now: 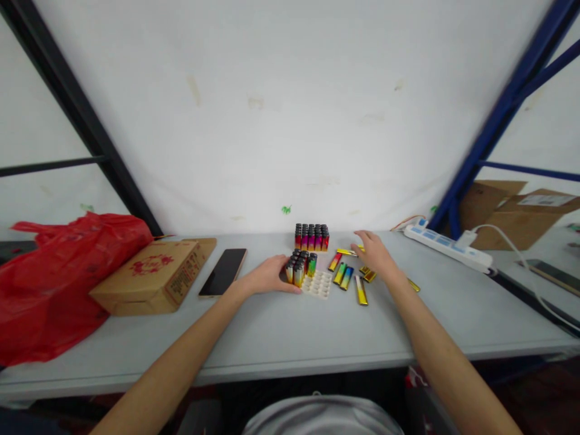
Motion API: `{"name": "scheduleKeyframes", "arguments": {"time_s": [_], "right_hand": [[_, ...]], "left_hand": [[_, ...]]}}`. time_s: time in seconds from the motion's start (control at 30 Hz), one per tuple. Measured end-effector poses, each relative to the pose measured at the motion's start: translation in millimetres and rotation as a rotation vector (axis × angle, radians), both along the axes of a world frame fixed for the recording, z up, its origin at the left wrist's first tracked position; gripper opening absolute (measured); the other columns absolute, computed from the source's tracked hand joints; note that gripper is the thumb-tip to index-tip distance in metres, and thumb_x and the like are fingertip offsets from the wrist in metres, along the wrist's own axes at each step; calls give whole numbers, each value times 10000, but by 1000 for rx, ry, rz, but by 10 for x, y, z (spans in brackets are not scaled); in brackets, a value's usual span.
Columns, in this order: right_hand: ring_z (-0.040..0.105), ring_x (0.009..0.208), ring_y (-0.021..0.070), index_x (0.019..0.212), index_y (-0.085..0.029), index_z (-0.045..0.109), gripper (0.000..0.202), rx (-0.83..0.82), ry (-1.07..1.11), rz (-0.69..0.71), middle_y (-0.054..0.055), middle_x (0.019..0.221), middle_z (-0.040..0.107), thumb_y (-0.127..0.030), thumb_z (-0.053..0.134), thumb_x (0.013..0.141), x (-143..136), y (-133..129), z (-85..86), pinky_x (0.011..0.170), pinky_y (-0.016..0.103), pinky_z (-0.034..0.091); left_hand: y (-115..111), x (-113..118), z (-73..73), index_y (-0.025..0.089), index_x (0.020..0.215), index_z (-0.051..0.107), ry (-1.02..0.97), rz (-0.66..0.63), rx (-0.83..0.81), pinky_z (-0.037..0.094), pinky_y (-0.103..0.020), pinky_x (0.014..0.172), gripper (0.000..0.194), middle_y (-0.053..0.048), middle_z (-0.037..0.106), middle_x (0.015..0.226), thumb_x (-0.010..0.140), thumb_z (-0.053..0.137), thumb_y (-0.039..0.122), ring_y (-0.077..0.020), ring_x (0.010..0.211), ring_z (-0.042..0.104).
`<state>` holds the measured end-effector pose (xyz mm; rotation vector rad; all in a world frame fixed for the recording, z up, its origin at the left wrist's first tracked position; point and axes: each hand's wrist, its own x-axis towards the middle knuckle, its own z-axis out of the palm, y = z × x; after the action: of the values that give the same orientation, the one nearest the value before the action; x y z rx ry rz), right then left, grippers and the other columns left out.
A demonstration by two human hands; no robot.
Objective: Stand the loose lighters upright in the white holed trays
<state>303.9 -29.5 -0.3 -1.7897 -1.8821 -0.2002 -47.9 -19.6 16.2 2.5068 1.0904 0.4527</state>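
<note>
My left hand is curled round the left side of a white tray with round holes, its thumb along the near edge. Upright lighters with black tops and shiny coloured bodies fill the tray's left part; bare holes show on the right. My right hand is over the loose lighters, fingers apart, its fingertips close to a gold lighter. Whether they touch it I cannot tell. Between the hands lie a green-blue lighter, a red-yellow lighter and a white-yellow lighter, among several others.
Behind the tray stands a block of upright red-purple lighters near the wall. To the left lie a phone, a cardboard box and a red plastic bag. A white power strip and an open carton are at the right.
</note>
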Motion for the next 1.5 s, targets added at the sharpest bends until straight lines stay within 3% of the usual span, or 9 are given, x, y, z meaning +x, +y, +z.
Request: {"name": "scheduleKeyframes", "arguments": {"time_s": [0.17, 0.37, 0.53, 0.67, 0.83, 1.07, 1.2, 1.37, 1.5], "right_hand": [[622, 1239, 277, 1343, -163, 660, 420, -327, -97, -42, 189, 1336, 656, -385, 462, 1046, 268, 52, -137, 1067, 360, 426], [690, 1026, 254, 1199, -205, 738, 351, -344, -57, -20, 159, 1109, 718, -444, 603, 979, 218, 28, -70, 903, 325, 494], [687, 868, 224, 1080, -188, 773, 228, -334, -56, 63, 103, 935, 756, -290, 620, 945, 197, 34, -26, 818, 316, 518], [687, 941, 226, 1035, -169, 772, 242, -280, -86, 13, 140, 1029, 740, -241, 548, 976, 171, 39, -35, 859, 304, 503], [696, 951, 245, 1165, -98, 690, 331, -248, 3, -119, 177, 1032, 750, -193, 399, 1040, 121, 35, 1, 830, 313, 482], [694, 990, 239, 1092, -144, 760, 262, -289, -46, 90, 150, 1109, 744, -313, 592, 984, 107, -83, 120, 901, 306, 489], [691, 976, 228, 1063, -170, 762, 267, -181, 12, 128, 124, 1079, 748, -370, 610, 970, 164, -200, 242, 894, 308, 499], [705, 822, 215, 971, -181, 779, 274, -494, 8, 163, 79, 941, 780, -426, 750, 851, 135, -294, 333, 716, 278, 510], [724, 851, 217, 944, -170, 778, 223, -541, 6, 127, 89, 961, 792, -374, 745, 860, 21, -293, 313, 719, 265, 503]], "left_hand": [[-10, 4, 11, 174, 1045, 666, 13, 3, -5, 517, -383, 830, 746, -107, 719, 1068, 590, 825, 744, -317, 948, 668], [-9, 6, 12, 184, 1019, 668, 2, -9, 3, 515, -378, 806, 721, -97, 720, 1032, 585, 830, 737, -315, 921, 667], [-8, 7, 12, 187, 1003, 659, 7, -7, 1, 519, -367, 770, 715, -87, 716, 1008, 585, 824, 743, -303, 894, 663], [-10, 9, 19, 187, 1035, 660, 26, -13, 7, 521, -384, 829, 710, -99, 716, 1059, 605, 827, 726, -315, 945, 665], [-12, 10, 17, 184, 1040, 670, 15, -10, 9, 517, -396, 861, 716, -101, 722, 1062, 596, 833, 722, -321, 964, 664], [-26, 15, 34, 182, 1040, 669, 16, -7, -7, 523, -388, 819, 713, -107, 724, 1062, 601, 838, 717, -321, 939, 670], [-20, 13, 28, 177, 1057, 668, 12, -17, -2, 520, -390, 841, 720, -115, 722, 1094, 608, 838, 714, -326, 961, 670], [-9, 11, 17, 171, 1079, 666, 15, -24, 1, 519, -394, 853, 748, -111, 720, 1087, 604, 834, 724, -332, 969, 673], [-6, 10, 17, 170, 1089, 662, 20, -27, 1, 512, -398, 886, 749, -115, 717, 1115, 613, 830, 724, -337, 1010, 669]]}}
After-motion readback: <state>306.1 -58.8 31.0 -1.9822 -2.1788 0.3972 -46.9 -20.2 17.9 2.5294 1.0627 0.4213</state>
